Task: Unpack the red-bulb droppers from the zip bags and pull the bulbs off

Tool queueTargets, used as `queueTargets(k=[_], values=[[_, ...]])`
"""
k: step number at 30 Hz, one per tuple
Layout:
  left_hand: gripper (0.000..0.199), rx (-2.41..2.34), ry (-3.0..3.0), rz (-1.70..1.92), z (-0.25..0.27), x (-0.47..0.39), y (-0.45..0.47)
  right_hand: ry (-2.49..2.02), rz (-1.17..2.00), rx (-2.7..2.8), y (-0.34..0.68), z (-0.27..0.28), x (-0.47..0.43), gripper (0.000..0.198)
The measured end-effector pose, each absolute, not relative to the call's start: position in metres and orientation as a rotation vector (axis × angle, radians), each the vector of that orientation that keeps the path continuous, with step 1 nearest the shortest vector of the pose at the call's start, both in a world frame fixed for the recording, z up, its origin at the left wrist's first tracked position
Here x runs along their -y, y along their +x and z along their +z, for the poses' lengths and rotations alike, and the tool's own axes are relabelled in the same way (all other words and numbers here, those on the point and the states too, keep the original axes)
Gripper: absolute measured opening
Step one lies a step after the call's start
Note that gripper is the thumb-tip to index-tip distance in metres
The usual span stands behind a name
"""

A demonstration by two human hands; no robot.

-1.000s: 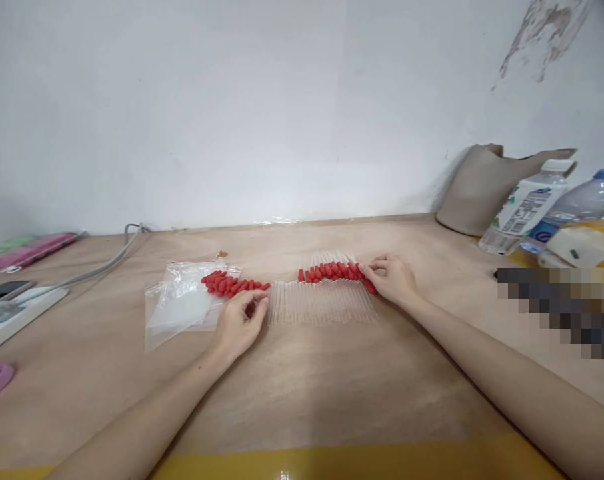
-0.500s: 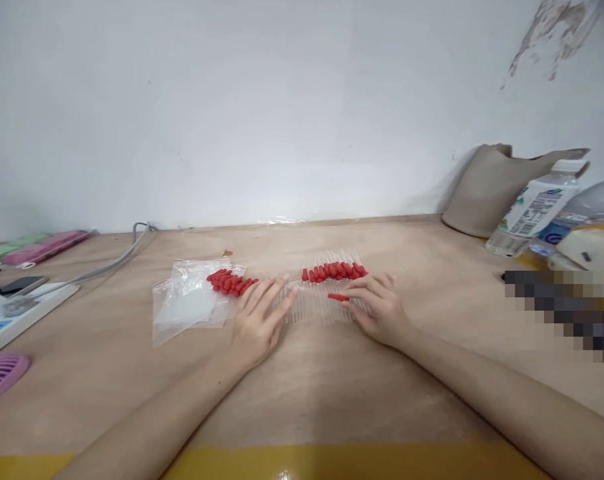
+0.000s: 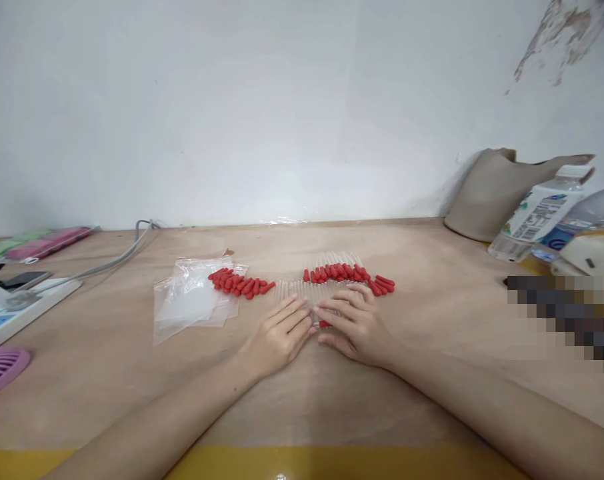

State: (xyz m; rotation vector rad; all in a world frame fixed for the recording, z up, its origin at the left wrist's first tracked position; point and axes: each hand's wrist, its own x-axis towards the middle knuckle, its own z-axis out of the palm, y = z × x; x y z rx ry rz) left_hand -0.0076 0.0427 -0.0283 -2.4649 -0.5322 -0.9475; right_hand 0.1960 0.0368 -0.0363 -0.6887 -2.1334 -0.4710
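My right hand [image 3: 358, 325] is closed on a red rubber dropper bulb [image 3: 324, 324]. Its open end faces my left hand [image 3: 281, 337], whose fingers are pinched at the bulb's left side around what looks like a thin clear dropper tube, mostly hidden by the fingers. The fingertips of both hands nearly meet. Just beyond them lies a row of clear tubes [image 3: 293, 291], partly covered by my hands. Behind that row, several droppers with red bulbs [image 3: 336, 271] lie side by side. Loose red bulbs [image 3: 237, 284] are piled at the left, and a few more [image 3: 382, 285] rest by my right hand.
Clear zip bags [image 3: 187, 307] lie left of the bulbs. Farther left are a power strip [image 3: 57, 300], a grey cable [image 3: 117, 259] and a purple slatted object [image 3: 5, 370]. At the right stand a plastic bottle [image 3: 539, 213] and a beige container [image 3: 477, 193]. A wall closes the back.
Both hands have come together and nearer to me, bringing the red bulb against the left fingertips. Loose bulbs beside the right hand and at the left pile are now uncovered.
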Motion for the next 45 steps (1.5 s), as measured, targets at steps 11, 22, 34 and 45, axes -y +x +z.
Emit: queueTargets(k=[11,22,34,45], values=[[0.011,0.465,-2.590,-0.983,-0.030,-0.041,-0.011,-0.477,-0.450,2.207,0.192,-0.036,-0.034,0.016],[0.008,0.444,-2.661,-1.027,-0.027,-0.037,-0.012,-0.279,-0.775,2.237,0.201,-0.026,-0.031,0.017],[0.012,0.466,-2.704,-1.034,-0.027,-0.033,-0.019,-0.252,-0.850,2.273,0.208,-0.030,-0.030,0.017],[0.013,0.482,-2.705,-1.050,-0.025,-0.028,-0.016,-0.249,-0.878,2.233,0.208,-0.023,-0.026,0.019]])
